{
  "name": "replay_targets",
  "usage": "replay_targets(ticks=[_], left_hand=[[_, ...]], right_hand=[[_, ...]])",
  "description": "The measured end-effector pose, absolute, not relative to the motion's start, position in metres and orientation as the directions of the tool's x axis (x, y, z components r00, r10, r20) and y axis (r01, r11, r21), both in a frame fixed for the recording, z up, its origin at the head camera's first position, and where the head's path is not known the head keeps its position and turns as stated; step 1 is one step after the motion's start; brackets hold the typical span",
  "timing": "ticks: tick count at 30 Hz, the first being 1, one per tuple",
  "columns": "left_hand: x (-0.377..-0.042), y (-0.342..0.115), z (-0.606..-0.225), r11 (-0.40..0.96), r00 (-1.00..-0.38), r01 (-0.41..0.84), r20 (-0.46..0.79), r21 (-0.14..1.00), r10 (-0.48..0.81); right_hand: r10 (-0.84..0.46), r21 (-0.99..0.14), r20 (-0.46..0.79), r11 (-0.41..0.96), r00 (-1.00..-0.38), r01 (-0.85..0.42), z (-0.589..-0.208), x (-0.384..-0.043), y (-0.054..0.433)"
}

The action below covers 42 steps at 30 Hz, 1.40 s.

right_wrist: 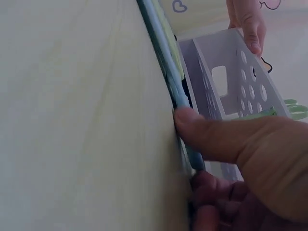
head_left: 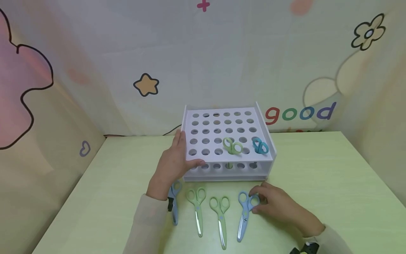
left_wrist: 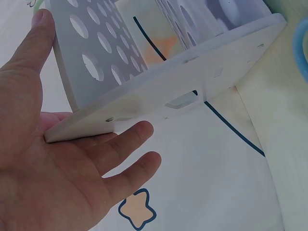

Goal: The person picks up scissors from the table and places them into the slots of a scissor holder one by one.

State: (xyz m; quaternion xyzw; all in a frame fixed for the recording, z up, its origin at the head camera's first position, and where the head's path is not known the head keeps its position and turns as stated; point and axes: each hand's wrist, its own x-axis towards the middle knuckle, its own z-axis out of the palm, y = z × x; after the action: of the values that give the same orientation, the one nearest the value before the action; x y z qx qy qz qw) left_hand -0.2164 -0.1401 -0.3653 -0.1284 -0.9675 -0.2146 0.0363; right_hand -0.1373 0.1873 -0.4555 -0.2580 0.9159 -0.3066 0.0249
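Note:
A white rack (head_left: 209, 158) with rows of round holes stands at the back of the table. My left hand (head_left: 172, 155) holds its left side, thumb over the front top edge and fingers along the outer side panel (left_wrist: 159, 96). Green scissors (head_left: 232, 146) and teal scissors (head_left: 260, 145) stand in its holes, handles up. In front, blue scissors (head_left: 244, 215) lie flat with the handles away from me. My right hand (head_left: 276, 203) pinches their right handle loop between thumb and fingers; the right wrist view shows the thumb on the handle (right_wrist: 192, 156).
Two green scissors (head_left: 197, 211) (head_left: 221, 220) lie side by side left of the blue pair. Another blue pair of scissors (head_left: 174, 208) lies partly behind my left wrist. A printed cloth (head_left: 222, 63) hangs behind the table (head_left: 95, 197), with a dark cord (head_left: 172, 129) along its bottom edge.

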Motion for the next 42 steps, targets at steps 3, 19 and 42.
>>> replay_targets(ticks=[3,19,42], left_hand=[[-0.217,-0.141,-0.366,0.876,-0.965,0.261,0.12,0.406,0.232],[-0.216,-0.143,-0.365,0.87,-0.963,0.269,0.133,0.413,0.234],[-0.216,-0.142,-0.366,0.861,-0.961,0.275,0.134,0.427,0.24]], right_hand=[[-0.505,-0.548,0.08,0.697,-0.859,-0.461,-0.451,-0.137,0.187],[-0.537,-0.842,-0.019,0.463,-0.843,-0.277,-0.424,-0.137,0.198],[-0.495,-0.916,0.219,0.194,-0.841,-0.352,-0.4,-0.133,0.197]])
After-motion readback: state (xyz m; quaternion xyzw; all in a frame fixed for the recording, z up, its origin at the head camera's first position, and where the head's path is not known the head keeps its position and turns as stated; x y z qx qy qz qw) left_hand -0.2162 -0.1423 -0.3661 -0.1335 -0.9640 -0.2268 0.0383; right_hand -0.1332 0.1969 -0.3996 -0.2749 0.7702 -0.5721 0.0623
